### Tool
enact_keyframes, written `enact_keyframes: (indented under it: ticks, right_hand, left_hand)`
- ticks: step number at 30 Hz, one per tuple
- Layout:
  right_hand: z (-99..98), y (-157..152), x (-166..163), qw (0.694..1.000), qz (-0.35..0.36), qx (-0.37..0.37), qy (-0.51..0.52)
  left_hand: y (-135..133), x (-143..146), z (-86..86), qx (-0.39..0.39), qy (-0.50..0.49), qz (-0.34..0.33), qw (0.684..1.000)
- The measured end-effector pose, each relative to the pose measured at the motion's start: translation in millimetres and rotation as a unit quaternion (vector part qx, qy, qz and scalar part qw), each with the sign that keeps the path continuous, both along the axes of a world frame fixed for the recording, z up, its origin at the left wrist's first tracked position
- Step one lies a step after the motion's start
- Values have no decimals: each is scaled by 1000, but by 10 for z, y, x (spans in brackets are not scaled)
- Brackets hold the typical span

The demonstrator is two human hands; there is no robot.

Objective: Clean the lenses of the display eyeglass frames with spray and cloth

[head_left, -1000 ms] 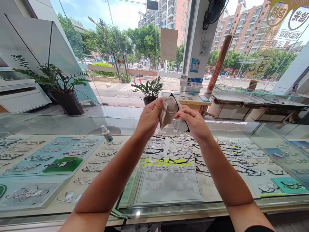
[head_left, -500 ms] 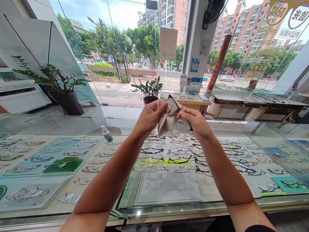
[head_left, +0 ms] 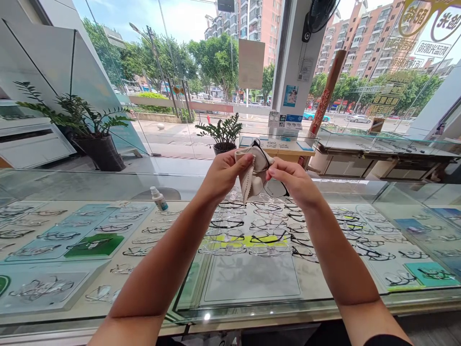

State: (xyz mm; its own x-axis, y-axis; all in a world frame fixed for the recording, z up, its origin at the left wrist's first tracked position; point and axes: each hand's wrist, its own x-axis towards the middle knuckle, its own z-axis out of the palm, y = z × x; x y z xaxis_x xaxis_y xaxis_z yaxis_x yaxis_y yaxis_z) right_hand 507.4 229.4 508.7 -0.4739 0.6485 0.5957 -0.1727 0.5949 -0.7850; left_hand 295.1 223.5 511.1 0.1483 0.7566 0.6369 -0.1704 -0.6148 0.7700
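Black sleeve edge [head_left: 387, 340], right; 2 bare forearms [head_left: 163, 257].

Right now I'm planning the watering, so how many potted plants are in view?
2: one leafy potted plant at the picture's left, and a second plant just beyond the left hand, its pot partly hidden. Others may be hidden.

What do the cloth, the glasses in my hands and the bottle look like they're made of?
Cloth: matte fabric, perhaps microfibre, from its soft folds and zigzag edge. Glasses: thin dark frame, plastic or metal; smooth see-through lenses, glass or plastic. Bottle: probably smooth plastic, given its opaque white body.
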Motion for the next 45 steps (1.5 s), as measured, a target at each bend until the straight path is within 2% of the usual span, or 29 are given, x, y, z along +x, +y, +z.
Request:
enact_keyframes:
  ticks: [7,14,20,27,35,40,45]
  right_hand:
    - [12,-4,12,1000,4,15,-24]
    - [43,-20,34,999,10,29,-42]
    - [3,4,7,999,45,-26,1]
    - [16,-44,-36,995,47,-86,23]
    - [21,-76,-58,984,72,-155,49]
    - [15,-75,-40,980,99,-166,57]
    - [5,-68,-59,982,113,-141,47]
  left_hand:
    - [7,48,-22,15,-12,32,999]
    - [1,24,-19,23,-17,32,999]
    - [-14,-7,2,-5,-25,-5,1000]
    - [-81,8,31,-38,-15,-57,997]
    - [-109,100,10,-14,-30,-15,999]
    - [-148,119,17,-2,-19,7,1000]
    - [-164,138,26,-6,-38,17,999]
